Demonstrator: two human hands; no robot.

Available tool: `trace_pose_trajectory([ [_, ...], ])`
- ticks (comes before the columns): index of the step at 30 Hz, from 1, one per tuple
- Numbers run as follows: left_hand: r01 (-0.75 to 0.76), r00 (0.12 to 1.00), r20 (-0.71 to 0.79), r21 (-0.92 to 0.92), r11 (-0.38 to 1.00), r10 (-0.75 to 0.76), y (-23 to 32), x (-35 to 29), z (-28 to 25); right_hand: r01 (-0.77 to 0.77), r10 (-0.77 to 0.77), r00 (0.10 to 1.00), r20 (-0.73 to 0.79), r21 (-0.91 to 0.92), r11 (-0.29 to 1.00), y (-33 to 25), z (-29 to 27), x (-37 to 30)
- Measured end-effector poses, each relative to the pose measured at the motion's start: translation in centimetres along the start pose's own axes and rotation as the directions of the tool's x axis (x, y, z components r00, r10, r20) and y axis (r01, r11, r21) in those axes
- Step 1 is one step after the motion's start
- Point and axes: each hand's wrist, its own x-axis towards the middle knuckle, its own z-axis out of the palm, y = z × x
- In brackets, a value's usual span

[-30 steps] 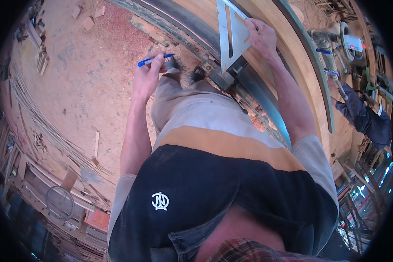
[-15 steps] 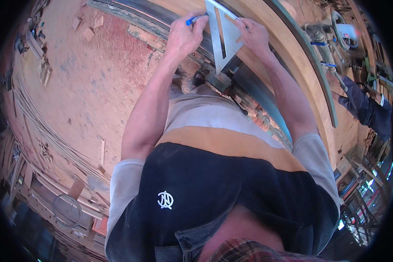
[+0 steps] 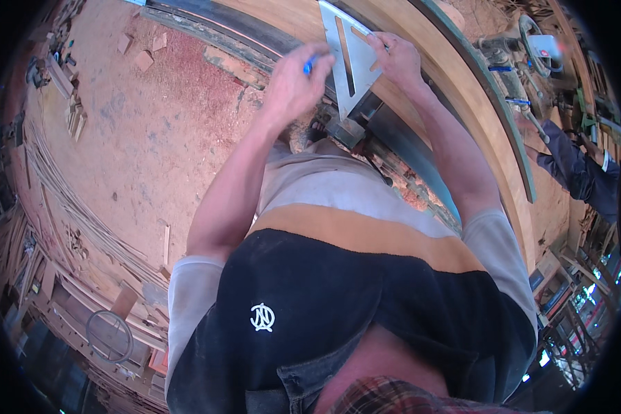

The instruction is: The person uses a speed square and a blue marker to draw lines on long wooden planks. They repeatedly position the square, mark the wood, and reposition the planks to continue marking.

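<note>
A silver triangular speed square (image 3: 337,52) with slots cut through it lies across a pale wooden board (image 3: 290,19) on the machine table. My right hand (image 3: 399,61) grips its right edge, fingers and thumb closed on the metal. Just left of the square, my left hand (image 3: 291,86) is closed around a blue pen (image 3: 309,65). The pen's blue end sticks up from the fingers. Its writing tip is hidden by the hand, and I cannot tell whether it touches the board.
A dark metal rail (image 3: 241,31) runs along the board's near side, and a green-edged fence (image 3: 490,103) stands beyond it. Machinery with a handwheel (image 3: 531,45) is at the far right, near another person in dark trousers (image 3: 566,155). Wood strips (image 3: 83,214) litter the sawdust-covered floor at left.
My left hand has drawn back toward my body with the pen, which now tilts differently. The square and my right hand have barely shifted.
</note>
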Motion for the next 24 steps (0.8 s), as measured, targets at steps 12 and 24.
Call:
trace_pose_trajectory([
  [12,-0.213,0.965,0.243,0.518,0.828,0.096,4.1,-3.1,2.1,-0.211,0.266,0.951,0.158,-0.295,0.932,-4.7,-6.6,1.1],
  [24,0.446,0.892,0.138,-0.415,0.793,-0.43,-4.0,3.9,-8.3,0.11,-0.112,0.994,-0.001,0.2,0.974,-1.7,2.3,5.7],
])
